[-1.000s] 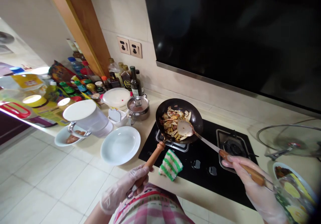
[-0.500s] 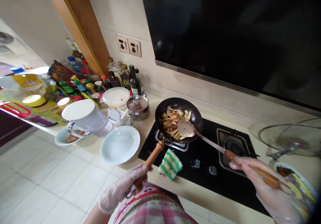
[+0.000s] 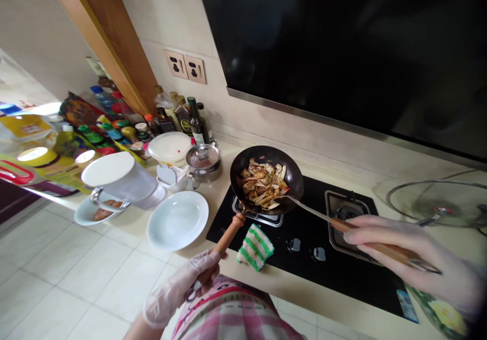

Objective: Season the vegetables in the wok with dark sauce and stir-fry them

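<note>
A dark wok sits over the left burner of the black gas hob, holding browned, sliced food. My left hand, in a clear plastic glove, is wrapped around the wok's wooden handle. In my gloved right hand is a spatula, gripped by its wooden handle. Its blade is down among the food at the wok's right side and mostly hidden. A green-and-white striped cloth lies at the hob's front edge, beside the wok handle.
Left of the hob stand a pale plate, a white-lidded pitcher, a small lidded pot and several bottles. A glass lid leans at the right. The dark range hood hangs over the hob.
My right hand has rolled over. The spatula's blade, flat and visible above the food before, is now tipped down into it. My left hand keeps its hold, and the view has shifted slightly.
</note>
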`<state>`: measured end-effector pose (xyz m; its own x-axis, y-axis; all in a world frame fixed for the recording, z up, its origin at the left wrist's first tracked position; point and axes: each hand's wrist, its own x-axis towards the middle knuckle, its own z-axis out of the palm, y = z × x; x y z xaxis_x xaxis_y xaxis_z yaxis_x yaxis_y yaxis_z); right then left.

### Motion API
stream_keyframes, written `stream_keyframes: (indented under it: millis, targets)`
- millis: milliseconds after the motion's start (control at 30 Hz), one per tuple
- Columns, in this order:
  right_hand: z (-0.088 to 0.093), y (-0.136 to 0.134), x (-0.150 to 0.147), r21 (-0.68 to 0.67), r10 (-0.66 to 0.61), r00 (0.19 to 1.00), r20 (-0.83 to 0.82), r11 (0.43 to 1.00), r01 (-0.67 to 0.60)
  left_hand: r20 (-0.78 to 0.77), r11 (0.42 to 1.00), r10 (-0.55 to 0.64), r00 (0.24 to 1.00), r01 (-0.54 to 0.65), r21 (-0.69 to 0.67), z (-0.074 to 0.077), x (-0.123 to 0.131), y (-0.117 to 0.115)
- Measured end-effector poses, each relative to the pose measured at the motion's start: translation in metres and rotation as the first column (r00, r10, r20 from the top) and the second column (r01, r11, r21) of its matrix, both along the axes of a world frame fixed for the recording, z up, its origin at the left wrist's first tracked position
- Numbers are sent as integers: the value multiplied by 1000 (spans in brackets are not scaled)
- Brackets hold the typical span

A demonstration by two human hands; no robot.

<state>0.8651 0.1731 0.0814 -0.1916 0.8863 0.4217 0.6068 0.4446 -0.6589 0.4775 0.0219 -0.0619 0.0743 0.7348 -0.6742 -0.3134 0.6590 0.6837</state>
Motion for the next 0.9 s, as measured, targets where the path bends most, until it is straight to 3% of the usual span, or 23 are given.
stream_keyframes:
  millis: [133, 267, 333, 467, 567, 667, 800, 900]
  targets:
    - [1, 10, -14, -4, 56, 997, 56, 998, -56, -20, 1000, -12, 1000, 12, 12, 2, 1, 1]
    - [17, 26, -12, -97, 305, 938, 163, 952, -292, -18, 1000, 17, 1000, -17, 12, 3, 4, 2]
    - [20, 31, -6, -87, 346, 926, 154, 938, -336, -6, 999, 34, 999, -33, 13, 2, 5, 2]
    - [3, 33, -3, -57, 109, 993, -35, 992, -111, -8, 999, 29, 1000, -29, 17, 3, 7, 2]
    - [-21, 33, -10, -112, -64, 985, -161, 993, 46, 1, 1000, 28, 1000, -28, -10, 4, 8, 2]
    - [-35, 32, -18, -140, -120, 960, -252, 986, 87, 16, 999, 47, 999, -47, -14, -2, 7, 0]
    - [-40, 28, -21, -162, -227, 890, -396, 971, 176, 52, 1000, 27, 998, -27, -3, -16, 3, -4]
    - [-44, 26, -22, -188, -260, 872, -415, 962, 197, 68, 1000, 27, 997, -27, -6, -20, 2, -5]
